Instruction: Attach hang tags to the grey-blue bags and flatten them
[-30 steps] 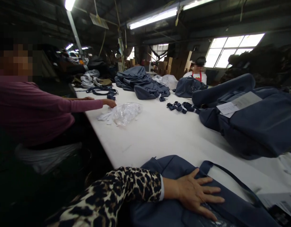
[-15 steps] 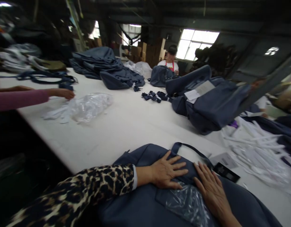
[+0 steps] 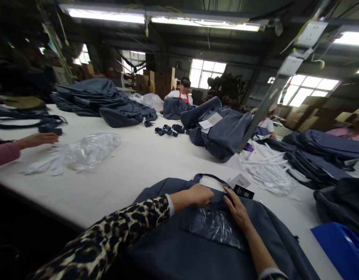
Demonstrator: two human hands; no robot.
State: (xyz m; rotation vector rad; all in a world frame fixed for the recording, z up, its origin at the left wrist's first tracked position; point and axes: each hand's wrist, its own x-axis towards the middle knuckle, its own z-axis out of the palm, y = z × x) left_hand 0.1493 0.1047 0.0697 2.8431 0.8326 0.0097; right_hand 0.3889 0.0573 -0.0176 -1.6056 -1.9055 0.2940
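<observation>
A blue-grey backpack (image 3: 263,233) lies flat on the white table (image 3: 156,155) right in front of me, with a clear plastic film (image 3: 216,225) over its front pocket. My left hand (image 3: 198,194), in a leopard-print sleeve, is curled closed on the fabric near the bag's top, just under the carry handle (image 3: 208,177). My right hand (image 3: 237,208) lies beside it with fingers stretched along the upper edge of the film. A black tag (image 3: 244,191) and a white tag (image 3: 239,181) lie just beyond my right fingers.
At the left, a co-worker's hand (image 3: 39,139) in a pink sleeve reaches toward white gloves (image 3: 42,165) and a clear plastic bag (image 3: 88,149). Piled bags (image 3: 103,99), loose straps (image 3: 167,129), another backpack (image 3: 223,130) and white strips (image 3: 267,167) lie farther back. A blue bin (image 3: 339,241) is at the lower right.
My left hand went from flat and spread to curled closed near the bag's top. My right hand came into view, then slid up toward the tags. The view swung right.
</observation>
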